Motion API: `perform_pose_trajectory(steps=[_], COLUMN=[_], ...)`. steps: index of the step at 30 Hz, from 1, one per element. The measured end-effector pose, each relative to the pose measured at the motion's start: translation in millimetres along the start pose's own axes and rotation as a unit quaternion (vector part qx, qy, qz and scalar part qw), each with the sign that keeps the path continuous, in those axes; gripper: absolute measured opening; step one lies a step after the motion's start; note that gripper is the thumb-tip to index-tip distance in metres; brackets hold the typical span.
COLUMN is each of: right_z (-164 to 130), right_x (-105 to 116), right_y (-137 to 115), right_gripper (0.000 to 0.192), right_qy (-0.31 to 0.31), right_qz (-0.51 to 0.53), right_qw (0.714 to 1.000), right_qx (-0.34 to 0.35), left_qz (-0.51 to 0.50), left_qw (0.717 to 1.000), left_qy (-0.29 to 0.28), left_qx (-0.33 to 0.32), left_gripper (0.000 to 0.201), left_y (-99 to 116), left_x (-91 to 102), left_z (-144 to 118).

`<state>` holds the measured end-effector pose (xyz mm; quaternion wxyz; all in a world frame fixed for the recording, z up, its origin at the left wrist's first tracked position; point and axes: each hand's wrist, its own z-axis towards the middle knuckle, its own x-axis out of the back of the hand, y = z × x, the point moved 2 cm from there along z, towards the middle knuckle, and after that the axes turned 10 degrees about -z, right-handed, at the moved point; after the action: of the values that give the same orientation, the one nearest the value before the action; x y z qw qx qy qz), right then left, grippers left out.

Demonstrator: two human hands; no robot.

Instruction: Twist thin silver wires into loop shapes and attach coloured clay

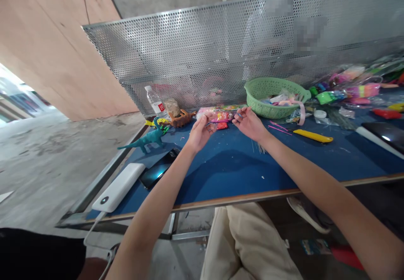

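Over the blue table [221, 162], my left hand [200, 133] has its thumb and fingers drawn together in a pinch; what is between them is too small to name. A short way to the right, my right hand [250, 124] is curled, with a tiny bluish bit at its fingertips that I cannot make out. Between and behind the hands lie a small red packet [222, 126] and clear bags with pink contents [217, 115]. A bundle of thin wire-like sticks [259, 147] shows below my right wrist.
At left are a teal toy dinosaur [148, 140], a brown toy [181, 119], a water bottle [156, 103], a phone [160, 169] and a white power bank [120, 187]. At right: a green basket [268, 110], a yellow cutter knife [312, 136], colourful packets [350, 92]. A perforated metal panel [195, 52] stands behind.
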<state>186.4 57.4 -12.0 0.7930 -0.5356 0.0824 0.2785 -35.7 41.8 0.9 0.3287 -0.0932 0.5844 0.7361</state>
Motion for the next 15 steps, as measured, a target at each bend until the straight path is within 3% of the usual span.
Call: perform_pose_trajectory(steps=[4, 8, 15], right_z=[-1, -4, -5], right_x=[-2, -6, -8], right_y=[-4, -7, -11], right_gripper=[0.037, 0.042, 0.043], right_qy=[-0.024, -0.059, -0.056], right_qz=[0.002, 0.022, 0.049], right_qw=[1.0, 0.998, 0.997], right_qx=[-0.001, -0.01, -0.031], left_qz=[0.009, 0.004, -0.127], left_qw=[1.0, 1.0, 0.99], left_qy=[0.024, 0.004, -0.028], left_qx=[0.011, 0.006, 0.047], left_gripper=[0.029, 0.026, 0.02], left_y=[1, 4, 12], left_x=[-3.5, -10.6, -20.6], left_z=[-1, -3, -11])
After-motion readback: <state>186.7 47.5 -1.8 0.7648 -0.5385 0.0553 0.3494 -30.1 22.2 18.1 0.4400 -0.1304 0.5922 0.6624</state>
